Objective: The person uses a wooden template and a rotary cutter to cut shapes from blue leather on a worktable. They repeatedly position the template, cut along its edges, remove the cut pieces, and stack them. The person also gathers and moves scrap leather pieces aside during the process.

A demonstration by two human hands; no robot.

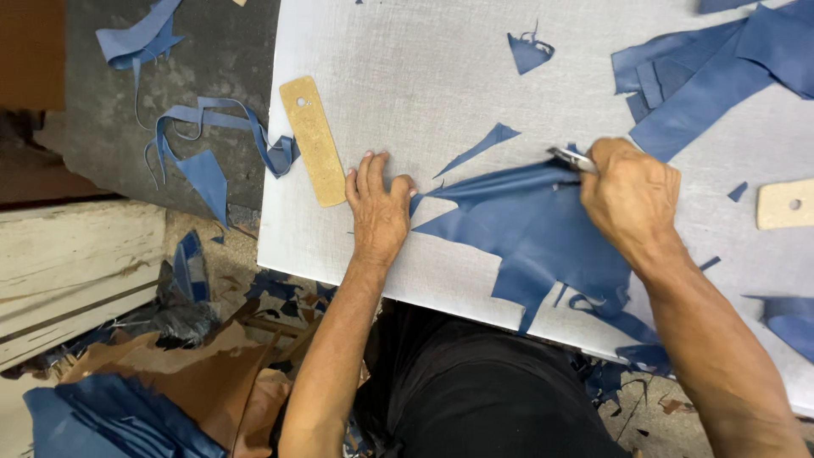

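On the grey cutting board, the left hand lay flat with fingers spread, pressing the near-left tip of the blue leather piece, while the right hand clenched a metal blade at the leather's far edge, right of the tan cork template.

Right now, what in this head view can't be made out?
- Metal tool: the right hand covers its handle; only the tip shows.
- Blue sheet: part hidden under the right hand.
- Second tan template: cut off by the right edge.
- Left hand: what its palm presses is hidden.
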